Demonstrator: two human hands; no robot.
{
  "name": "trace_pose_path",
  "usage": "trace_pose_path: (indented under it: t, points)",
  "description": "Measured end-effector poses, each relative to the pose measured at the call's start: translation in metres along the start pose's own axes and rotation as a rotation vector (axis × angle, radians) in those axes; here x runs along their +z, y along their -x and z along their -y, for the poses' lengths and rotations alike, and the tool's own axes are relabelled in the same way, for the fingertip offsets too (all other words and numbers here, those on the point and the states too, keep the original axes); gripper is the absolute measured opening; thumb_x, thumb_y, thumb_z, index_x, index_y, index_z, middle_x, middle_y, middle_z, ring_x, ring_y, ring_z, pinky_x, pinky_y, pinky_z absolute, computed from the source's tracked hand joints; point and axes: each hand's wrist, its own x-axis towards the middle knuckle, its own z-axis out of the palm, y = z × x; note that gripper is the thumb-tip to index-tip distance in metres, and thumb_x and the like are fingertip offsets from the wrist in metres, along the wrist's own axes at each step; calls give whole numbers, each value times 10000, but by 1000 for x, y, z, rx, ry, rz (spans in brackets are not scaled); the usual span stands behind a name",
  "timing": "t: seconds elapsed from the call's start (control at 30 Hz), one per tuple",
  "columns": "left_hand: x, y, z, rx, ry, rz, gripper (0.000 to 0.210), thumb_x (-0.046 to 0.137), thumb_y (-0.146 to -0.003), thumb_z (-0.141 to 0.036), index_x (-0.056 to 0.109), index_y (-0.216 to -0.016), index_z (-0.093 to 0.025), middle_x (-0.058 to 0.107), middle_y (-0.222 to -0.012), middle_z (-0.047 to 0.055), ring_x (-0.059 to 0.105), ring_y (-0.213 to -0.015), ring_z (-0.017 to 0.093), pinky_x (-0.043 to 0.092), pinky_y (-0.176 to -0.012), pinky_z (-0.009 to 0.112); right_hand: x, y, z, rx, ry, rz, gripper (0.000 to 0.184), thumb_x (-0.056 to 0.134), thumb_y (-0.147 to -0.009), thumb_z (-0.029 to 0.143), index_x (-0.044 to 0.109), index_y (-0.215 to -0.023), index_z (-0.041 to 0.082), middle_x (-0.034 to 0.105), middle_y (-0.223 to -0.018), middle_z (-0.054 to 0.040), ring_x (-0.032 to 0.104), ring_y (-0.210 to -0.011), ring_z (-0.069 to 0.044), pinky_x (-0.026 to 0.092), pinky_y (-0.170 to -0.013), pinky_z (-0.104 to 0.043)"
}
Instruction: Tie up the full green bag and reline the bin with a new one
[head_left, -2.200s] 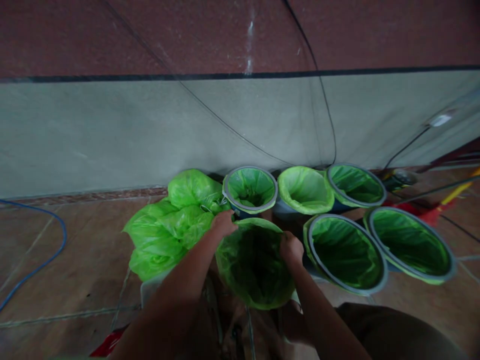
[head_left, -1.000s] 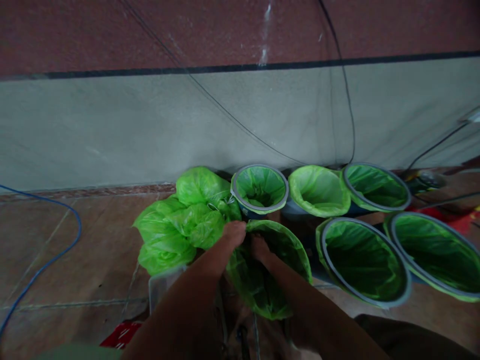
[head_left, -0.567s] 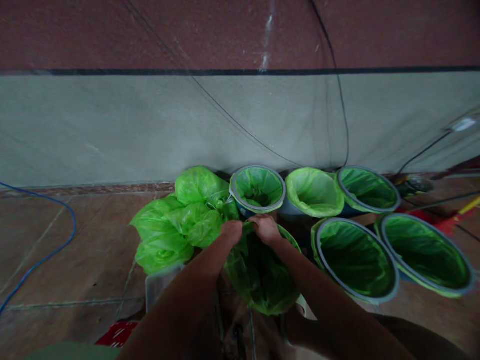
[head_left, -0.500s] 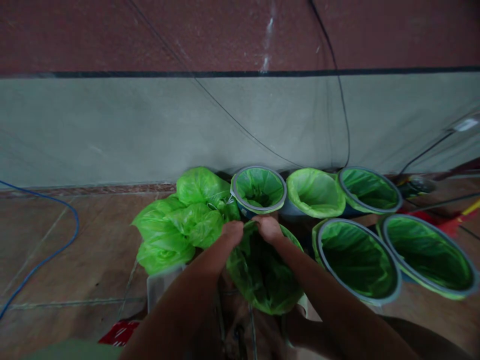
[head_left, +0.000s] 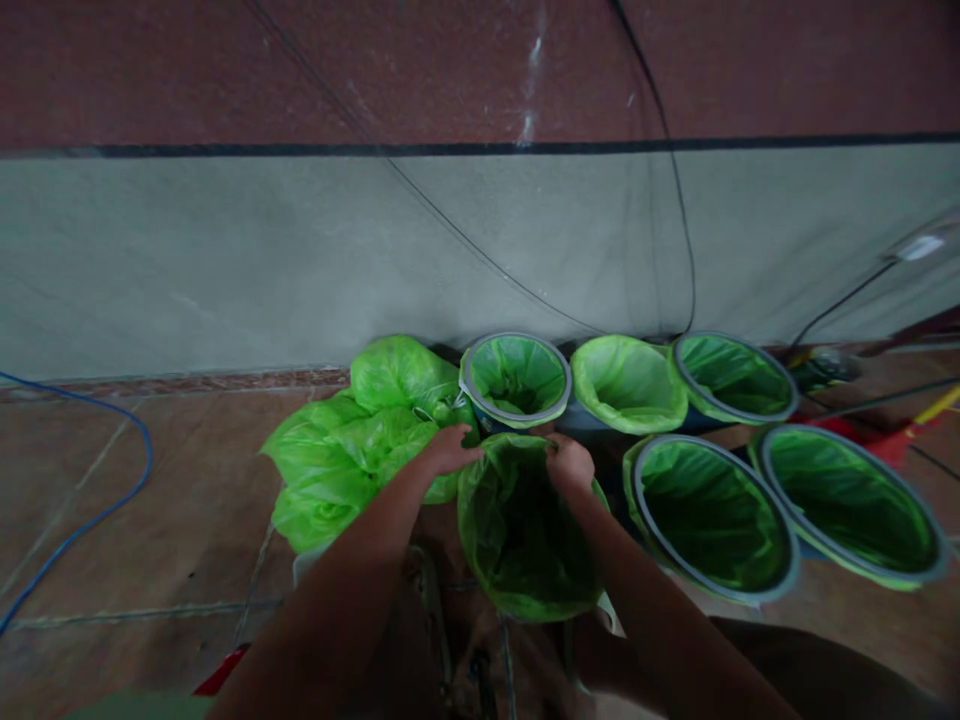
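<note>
From where I stand, the right hand point(head_left: 571, 465) has its fingers curled over the far right edge of a green liner point(head_left: 484, 545), gripping it there. The left hand point(head_left: 452, 451) is at the liner's far left edge, thumb and fingers parted, the fingertips at the plastic; whether it pinches the edge I cannot tell. The liner lies in front of the person, its mouth spread wide and round, dark inside. Just behind it is a grey-ringed bin point(head_left: 517, 421), lined in green as well, and to the left a heap of green bags point(head_left: 330, 460) sits on the tiled floor point(head_left: 82, 530). Right of the ringed bin comes a pale bin point(head_left: 626, 425) with its lining folded over the rim. More ringed bins point(head_left: 637, 485) stand farther right. A wall point(head_left: 225, 260) runs behind everything, and a blue hose point(head_left: 142, 440) curves across the floor, well apart at the left.
</note>
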Motion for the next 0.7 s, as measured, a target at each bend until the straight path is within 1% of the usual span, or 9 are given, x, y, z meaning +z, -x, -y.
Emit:
trace_pose_path:
  t: [0.1, 0.17, 0.2, 0.27, 0.33, 0.4, 0.47, 0.57, 0.7]
  points:
    - [6, -5, -9, 22, -49, -19, 359, 417, -941, -372, 638, -1152, -181, 675, -1177, 67, 621, -1073, 164, 453, -909, 243, -3, 17, 0, -75, -69, -227, 388, 502, -824, 187, 623, -1192, 161, 641, -1196, -113, 560, -1097, -247, 398, -953, -344]
    - [12, -9, -17, 14, -89, -35, 394, 330, -970, -331, 688, -1020, -174, 705, -1076, 75, 636, -1020, 167, 458, -880, 256, 0, 29, 6, -183, -122, -296, 361, 464, -845, 178, 621, -1168, 148, 624, -1210, -116, 535, -1126, -241, 375, -991, -349]
    - [14, -11, -21, -6, -106, -48, 414, 312, -974, -318, 698, -978, -169, 712, -1040, 81, 640, -999, 171, 460, -866, 262, 3, 34, 11, -230, -146, -260, 336, 437, -862, 175, 632, -1135, 151, 633, -1186, -110, 548, -1105, -225, 379, -986, -332]
    - [17, -15, -26, -61, -134, -79, 420, 313, -971, -303, 709, -946, -165, 720, -1011, 87, 643, -975, 172, 459, -844, 259, 14, 41, 22, -275, -158, -88, 305, 408, -885, 172, 653, -1067, 163, 657, -1118, -94, 589, -1026, -194, 408, -936, -290]
    - [19, -18, -28, -108, -141, -102, 398, 341, -960, -298, 720, -944, -176, 727, -1004, 76, 648, -953, 164, 459, -818, 247, 27, 44, 32, -252, -105, 90, 282, 428, -886, 177, 660, -1047, 177, 664, -1091, -86, 609, -980, -190, 426, -890, -281]
    - [20, -18, -26, -100, -106, -99, 370, 379, -947, -317, 726, -964, -189, 732, -1011, 61, 655, -933, 160, 463, -797, 241, 38, 42, 38, -220, -20, 205, 271, 456, -885, 197, 660, -1063, 191, 658, -1097, -91, 601, -1006, -213, 429, -885, -309]
    - [21, -16, -24, -40, -74, -77, 339, 425, -930, -353, 723, -1003, -207, 732, -1035, 44, 657, -938, 159, 467, -798, 238, 46, 37, 42, -215, 42, 266, 275, 464, -897, 236, 654, -1094, 204, 643, -1132, -103, 575, -1064, -244, 429, -894, -349]
    - [24, -14, -20, 61, -109, -49, 313, 488, -903, -388, 704, -1057, -223, 724, -1069, 36, 650, -985, 170, 470, -838, 246, 52, 28, 45, -218, 79, 297, 298, 435, -924, 284, 644, -1125, 214, 621, -1187, -117, 536, -1129, -277, 429, -901, -406]
    - [30, -11, -22, 88, -199, -61, 278, 546, -871, -387, 680, -1048, -221, 715, -1056, 54, 650, -1003, 196, 481, -860, 278, 62, 21, 46, -177, 101, 317, 319, 426, -935, 323, 640, -1143, 206, 623, -1192, -135, 513, -1166, -298, 419, -920, -455]
